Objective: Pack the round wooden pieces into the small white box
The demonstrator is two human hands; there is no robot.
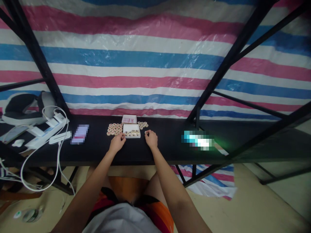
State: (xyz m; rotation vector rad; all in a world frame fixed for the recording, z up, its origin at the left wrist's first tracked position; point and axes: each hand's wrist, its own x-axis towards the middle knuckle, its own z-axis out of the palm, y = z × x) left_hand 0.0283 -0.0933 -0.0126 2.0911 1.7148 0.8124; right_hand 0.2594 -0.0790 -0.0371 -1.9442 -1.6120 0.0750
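A small white open box stands on the black desk, with several round xiangqi pieces lying in its front half. My left hand is closed at the box's front left corner; what its fingertips hold, if anything, I cannot make out. To the right of the box, my right hand pinches a round xiangqi piece between thumb and fingers, just over the desk. Red-marked pieces lie grouped left of the box. Another group of pieces sits at its back right.
Behind the box rests its lid. Leftward are a phone, a white power strip with loose cables and a grey neck pillow. A glowing, blurred-out device lies right. Black metal posts frame the desk before a striped sheet.
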